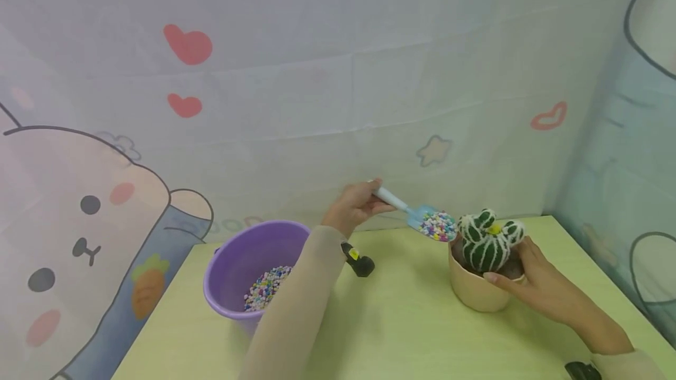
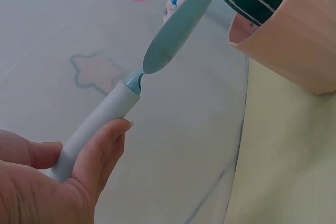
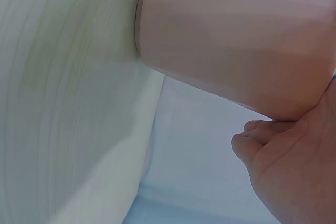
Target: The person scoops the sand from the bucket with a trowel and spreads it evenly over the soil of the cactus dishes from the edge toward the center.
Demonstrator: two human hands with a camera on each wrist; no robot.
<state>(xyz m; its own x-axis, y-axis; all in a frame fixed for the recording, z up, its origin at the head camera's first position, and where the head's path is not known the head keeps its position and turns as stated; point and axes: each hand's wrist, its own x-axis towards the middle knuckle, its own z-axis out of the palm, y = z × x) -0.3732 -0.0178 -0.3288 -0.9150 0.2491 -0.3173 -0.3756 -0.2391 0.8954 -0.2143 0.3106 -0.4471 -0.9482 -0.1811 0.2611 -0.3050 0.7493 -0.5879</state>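
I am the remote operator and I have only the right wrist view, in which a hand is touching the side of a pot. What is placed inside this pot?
Observer: A green cactus with white stripes stands in the pot.
Operator: Thank you, this I cannot see. Is some tool also being held there?
Observer: Yes, the left hand holds a light-blue scoop by its white handle.
Operator: I understand. Is it empty, or is it carrying something?
Observer: It carries a heap of small multicoloured pellets.
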